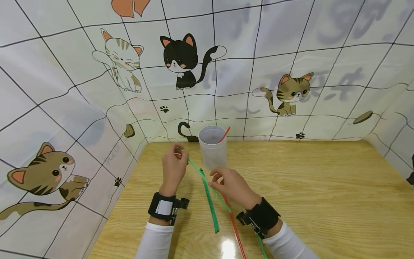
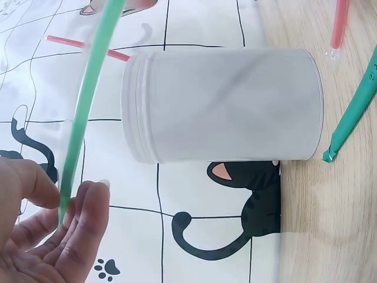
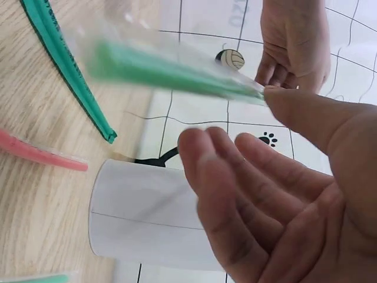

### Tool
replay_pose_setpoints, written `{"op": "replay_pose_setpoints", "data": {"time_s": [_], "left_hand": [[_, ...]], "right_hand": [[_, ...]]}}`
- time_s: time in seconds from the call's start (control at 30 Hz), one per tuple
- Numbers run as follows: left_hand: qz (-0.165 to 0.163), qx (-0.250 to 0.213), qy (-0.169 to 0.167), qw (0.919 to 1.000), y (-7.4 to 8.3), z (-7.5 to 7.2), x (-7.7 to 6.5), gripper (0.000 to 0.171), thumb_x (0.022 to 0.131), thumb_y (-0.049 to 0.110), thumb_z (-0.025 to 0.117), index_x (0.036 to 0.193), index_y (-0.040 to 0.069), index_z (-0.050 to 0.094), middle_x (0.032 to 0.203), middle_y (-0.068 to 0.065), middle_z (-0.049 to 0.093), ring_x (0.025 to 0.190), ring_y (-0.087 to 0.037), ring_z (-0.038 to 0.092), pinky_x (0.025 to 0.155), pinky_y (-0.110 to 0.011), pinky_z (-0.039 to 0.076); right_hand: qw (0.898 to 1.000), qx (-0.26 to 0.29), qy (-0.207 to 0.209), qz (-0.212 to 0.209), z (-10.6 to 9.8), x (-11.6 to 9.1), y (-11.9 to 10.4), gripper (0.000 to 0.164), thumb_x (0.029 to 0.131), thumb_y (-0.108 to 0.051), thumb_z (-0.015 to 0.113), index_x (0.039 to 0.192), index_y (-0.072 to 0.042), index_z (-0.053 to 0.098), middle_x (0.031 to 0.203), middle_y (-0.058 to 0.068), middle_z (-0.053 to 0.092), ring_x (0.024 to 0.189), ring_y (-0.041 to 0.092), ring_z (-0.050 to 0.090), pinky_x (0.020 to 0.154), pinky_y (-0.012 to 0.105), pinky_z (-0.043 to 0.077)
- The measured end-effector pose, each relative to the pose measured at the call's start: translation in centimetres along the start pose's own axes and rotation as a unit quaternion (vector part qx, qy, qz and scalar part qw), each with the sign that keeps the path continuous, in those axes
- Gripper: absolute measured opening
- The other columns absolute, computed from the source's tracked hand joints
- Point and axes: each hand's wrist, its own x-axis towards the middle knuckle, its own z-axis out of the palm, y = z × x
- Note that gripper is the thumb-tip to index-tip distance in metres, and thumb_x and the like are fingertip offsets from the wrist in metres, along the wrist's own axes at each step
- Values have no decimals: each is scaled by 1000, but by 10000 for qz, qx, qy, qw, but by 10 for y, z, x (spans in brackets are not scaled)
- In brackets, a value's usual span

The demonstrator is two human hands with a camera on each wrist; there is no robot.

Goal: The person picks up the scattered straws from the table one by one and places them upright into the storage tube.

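Observation:
My left hand (image 1: 174,163) pinches one end of a light green straw (image 2: 88,100) in a clear wrapper, between thumb and fingers. The straw slants down to the right above the table. My right hand (image 1: 234,187) is beside the straw's middle, its thumb near the straw and its fingers spread apart from the thumb in the right wrist view. Behind both hands stands a translucent plastic cup (image 1: 213,158), with a red straw (image 1: 225,134) leaning out over its rim. A dark green wrapped straw (image 1: 210,205) lies on the table between my forearms.
A wrapped red straw (image 1: 237,232) lies on the wooden table (image 1: 310,187), right of the dark green one. Another green straw (image 1: 261,246) is partly hidden by my right wrist. A cat-print cloth (image 1: 239,79) hangs behind and beside the table.

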Motion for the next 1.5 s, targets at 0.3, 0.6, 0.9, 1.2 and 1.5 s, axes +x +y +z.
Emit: {"op": "replay_pose_setpoints", "data": {"time_s": [0.3, 0.6, 0.9, 1.2, 1.5], "left_hand": [[-123, -324, -58, 9994, -1, 1, 1, 12, 90, 6, 53, 100, 7, 60, 85, -11, 65, 63, -19, 68, 53, -24, 54], [-200, -530, -171, 9982, -1, 1, 0, 11, 93, 9, 55, 103, 7, 60, 90, -12, 65, 67, -28, 71, 55, -22, 55], [-160, -905, -137, 9957, 6, -3, 2, 11, 95, 8, 56, 106, 6, 59, 94, -14, 62, 66, -31, 70, 56, -23, 57], [101, -1077, -58, 9941, 24, -15, 9, 14, 96, 8, 56, 109, 5, 58, 97, -15, 61, 65, -14, 67, 59, -21, 57], [1099, -1167, 424, 9862, 64, -39, 30, 21, 96, 11, 58, 113, -1, 56, 102, -15, 62, 69, -28, 68, 63, -29, 60]], "right_hand": [[9989, -221, -400, -133, 4, 0, 4, 19, 93, -20, 64, 110, -11, 67, 98, 3, 71, 83, 15, 64, 68, 29, 50], [9985, -405, -302, -217, 7, 1, 5, 20, 92, -20, 65, 111, -12, 68, 96, 0, 70, 83, 13, 64, 68, 28, 50], [9987, -427, -119, -248, 10, 0, 3, 21, 93, -21, 65, 112, -13, 68, 98, 0, 72, 81, 11, 64, 67, 26, 50], [9960, -582, 450, -506, 5, 3, -5, 20, 91, -21, 67, 110, -15, 68, 93, -1, 73, 77, 10, 65, 65, 22, 50], [9809, -1233, 1047, -1081, -24, 28, -30, 17, 92, -25, 66, 106, -14, 68, 93, 0, 73, 77, 12, 65, 65, 24, 49]]}}
